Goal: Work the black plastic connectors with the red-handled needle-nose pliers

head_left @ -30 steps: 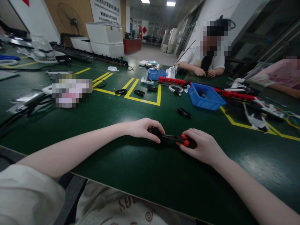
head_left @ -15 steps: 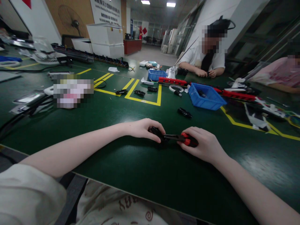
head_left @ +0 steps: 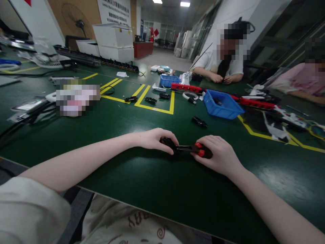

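My left hand [head_left: 157,139] is closed around a small black plastic part [head_left: 168,143], just above the green table [head_left: 142,189]. Its exact kind is unclear, since my fingers cover much of it. In my right hand [head_left: 218,152] is a pair of long-nose pliers [head_left: 201,149] with red and black handles. The plier jaws point left and meet the near end of the black part; whether they grip it I cannot tell. Beyond my hands lies another black part [head_left: 199,121] on the table.
Several similar black parts lie around the yellow tape [head_left: 154,109]. A blue bin [head_left: 224,105] holding dark pieces stands right of them, with a smaller blue bin [head_left: 169,80] farther back. Cables and a device [head_left: 29,103] lie left. A co-worker [head_left: 223,67] sits across the table.
The pliers and my right hand have shifted very slightly left and up. My left hand keeps hold of the black part in nearly the same place.
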The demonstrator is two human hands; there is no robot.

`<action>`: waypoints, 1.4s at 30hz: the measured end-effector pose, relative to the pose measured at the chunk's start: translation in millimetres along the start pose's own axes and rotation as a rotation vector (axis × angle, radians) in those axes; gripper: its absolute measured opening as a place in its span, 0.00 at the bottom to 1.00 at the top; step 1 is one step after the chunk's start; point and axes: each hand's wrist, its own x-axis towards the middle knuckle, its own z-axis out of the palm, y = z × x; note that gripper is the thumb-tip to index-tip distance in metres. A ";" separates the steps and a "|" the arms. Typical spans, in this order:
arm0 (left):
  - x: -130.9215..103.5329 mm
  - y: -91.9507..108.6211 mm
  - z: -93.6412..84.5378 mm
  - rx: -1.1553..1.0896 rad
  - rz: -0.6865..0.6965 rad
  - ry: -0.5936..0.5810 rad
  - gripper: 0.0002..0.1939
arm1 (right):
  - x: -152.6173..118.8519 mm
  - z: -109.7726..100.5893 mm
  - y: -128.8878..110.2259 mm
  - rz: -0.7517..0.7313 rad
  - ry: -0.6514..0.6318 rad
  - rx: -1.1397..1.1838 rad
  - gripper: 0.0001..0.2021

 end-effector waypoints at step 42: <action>-2.3 2.2 5.6 0.010 0.097 0.071 0.15 | 0.3 -4.8 -9.6 0.148 -0.134 0.114 0.04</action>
